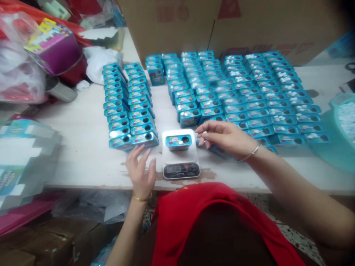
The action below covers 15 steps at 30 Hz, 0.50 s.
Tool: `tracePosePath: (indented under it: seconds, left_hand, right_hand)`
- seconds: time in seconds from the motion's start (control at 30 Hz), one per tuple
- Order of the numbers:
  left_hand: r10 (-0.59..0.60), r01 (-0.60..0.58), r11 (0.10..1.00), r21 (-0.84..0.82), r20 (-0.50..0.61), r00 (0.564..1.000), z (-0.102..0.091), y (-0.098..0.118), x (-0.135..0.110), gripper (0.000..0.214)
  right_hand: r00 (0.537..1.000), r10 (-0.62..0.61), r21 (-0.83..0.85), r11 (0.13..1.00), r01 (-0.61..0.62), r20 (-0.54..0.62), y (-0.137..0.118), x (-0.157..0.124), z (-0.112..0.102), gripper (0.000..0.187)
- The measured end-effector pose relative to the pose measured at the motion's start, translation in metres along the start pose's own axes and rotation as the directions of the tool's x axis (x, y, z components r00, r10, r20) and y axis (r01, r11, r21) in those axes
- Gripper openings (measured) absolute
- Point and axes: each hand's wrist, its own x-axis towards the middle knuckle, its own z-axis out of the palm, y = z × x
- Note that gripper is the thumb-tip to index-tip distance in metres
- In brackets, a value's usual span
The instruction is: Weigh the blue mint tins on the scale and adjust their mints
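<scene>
A small white digital scale (181, 162) sits at the table's near edge with one blue tin (179, 142) on its platform. My left hand (141, 170) lies flat on the table just left of the scale, fingers spread, holding nothing. My right hand (225, 137) hovers right of the scale over a blue tin (219, 150), thumb and fingers pinched on something small and pale that I cannot make out. Several rows of identical blue tins (130, 107) stand left of the scale, and a larger block of tins (249, 92) fills the right side.
A teal basin (337, 147) with white pieces stands at the right edge. Cardboard boxes (222, 26) line the back. Plastic bags and a purple box (52, 44) crowd the far left; flat printed cartons (19, 162) lie at the near left. The table (83, 147) shows between the left rows and the cartons.
</scene>
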Motion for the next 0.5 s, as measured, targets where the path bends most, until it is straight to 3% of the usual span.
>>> tracePosePath:
  seconds: [0.2, 0.37, 0.5]
  left_hand:
    - [-0.024, 0.024, 1.000, -0.002, 0.008, 1.000, 0.001, 0.002, -0.003, 0.031]
    - [0.019, -0.019, 0.999, -0.031, -0.001, 1.000, 0.004, 0.007, 0.004, 0.032]
    - [0.107, -0.105, 0.992, -0.065, 0.037, 0.994, 0.010, 0.016, 0.011, 0.039]
  right_hand:
    - [0.990, -0.140, -0.169, 0.976, 0.137, -0.001, -0.004, 0.000, 0.011, 0.011]
    - [0.955, -0.298, -0.453, 0.850, 0.268, 0.005, -0.006, 0.009, 0.027, 0.013]
    - [0.932, -0.360, -0.505, 0.797, 0.331, 0.042, -0.004, 0.018, 0.035, 0.011]
